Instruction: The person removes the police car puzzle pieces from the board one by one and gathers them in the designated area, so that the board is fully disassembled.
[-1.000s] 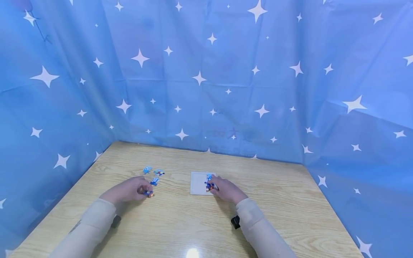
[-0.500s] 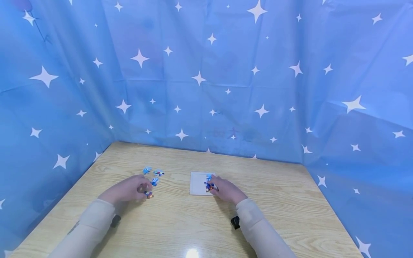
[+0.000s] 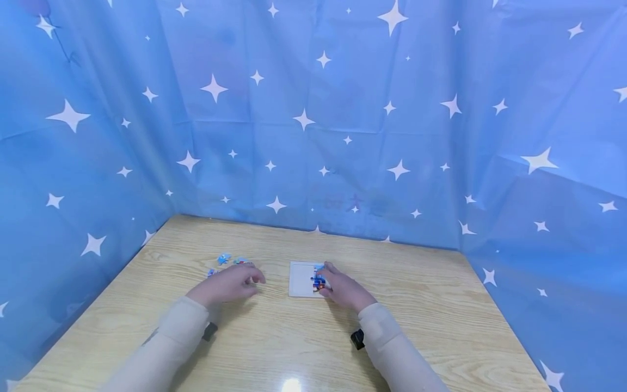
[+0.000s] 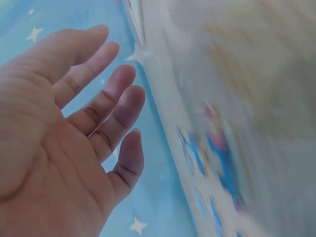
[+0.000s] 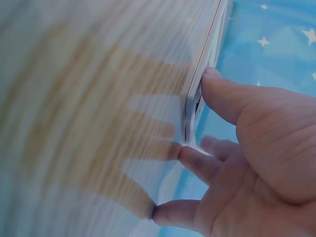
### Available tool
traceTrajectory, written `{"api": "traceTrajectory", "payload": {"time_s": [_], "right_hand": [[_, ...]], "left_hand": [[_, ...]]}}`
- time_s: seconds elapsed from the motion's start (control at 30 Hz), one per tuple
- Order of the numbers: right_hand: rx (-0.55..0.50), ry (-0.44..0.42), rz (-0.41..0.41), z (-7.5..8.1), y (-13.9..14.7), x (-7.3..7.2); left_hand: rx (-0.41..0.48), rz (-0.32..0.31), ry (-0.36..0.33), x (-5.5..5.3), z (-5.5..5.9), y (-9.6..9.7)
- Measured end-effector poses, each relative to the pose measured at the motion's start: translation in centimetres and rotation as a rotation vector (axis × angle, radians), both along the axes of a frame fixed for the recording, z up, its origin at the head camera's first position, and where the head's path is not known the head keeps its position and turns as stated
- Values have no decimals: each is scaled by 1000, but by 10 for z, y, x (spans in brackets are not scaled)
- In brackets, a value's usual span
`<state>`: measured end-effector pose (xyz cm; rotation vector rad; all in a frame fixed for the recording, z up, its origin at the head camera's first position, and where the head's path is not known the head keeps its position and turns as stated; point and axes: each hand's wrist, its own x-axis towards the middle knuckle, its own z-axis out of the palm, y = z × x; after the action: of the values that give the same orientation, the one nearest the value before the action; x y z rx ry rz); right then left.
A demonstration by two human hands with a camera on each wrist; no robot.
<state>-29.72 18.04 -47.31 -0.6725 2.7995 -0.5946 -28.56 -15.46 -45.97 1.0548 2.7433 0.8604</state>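
Observation:
In the head view my left hand [image 3: 230, 283] is over the table left of the puzzle tray, fingers loosely bent. The left wrist view shows its palm and fingers [image 4: 131, 106] with nothing between them. My right hand [image 3: 345, 288] rests at the right side of the white puzzle tray [image 3: 300, 280]. Joined puzzle pieces [image 3: 318, 280] fill a strip along the tray's right side, partly covered by this hand. In the right wrist view the right thumb [image 5: 222, 96] presses on the tray's edge [image 5: 190, 116], while other fingertips touch the table.
Loose jigsaw pieces lie left of the tray: a blue one [image 3: 223, 258], another [image 3: 240, 261] just behind the left hand, and one [image 3: 211, 272] by the left wrist. The wooden table [image 3: 431, 316] meets a blue star-patterned curtain [image 3: 313, 136] at the back and sides.
My left hand has left the jigsaw piece at its fingertips and moved right, toward the tray. It now covers some loose pieces and uncovers one at the left. The right hand stays in place.

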Motion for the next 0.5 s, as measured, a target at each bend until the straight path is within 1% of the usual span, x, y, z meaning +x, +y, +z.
{"api": "traceTrajectory", "payload": {"time_s": [0.1, 0.17, 0.27, 0.33, 0.4, 0.47, 0.5], "right_hand": [[-7, -6, -27, -2, 0, -2], [-9, -13, -44, -2, 0, -3], [-7, -16, -52, -3, 1, -3], [9, -8, -56, -3, 2, -2], [35, 11, -57, -3, 3, -2], [72, 48, -58, -3, 3, -3], [86, 61, -62, -3, 3, -3]], "left_hand": [[-15, 21, -12, -6, 0, 16], [-19, 36, -34, -11, -1, 26], [-52, 80, -30, -17, -3, 41], [-95, 131, -31, -21, -5, 51], [-147, 174, -13, -23, -8, 59], [-197, 203, 4, -26, -9, 67], [-213, 207, 13, -27, -10, 71]]}}
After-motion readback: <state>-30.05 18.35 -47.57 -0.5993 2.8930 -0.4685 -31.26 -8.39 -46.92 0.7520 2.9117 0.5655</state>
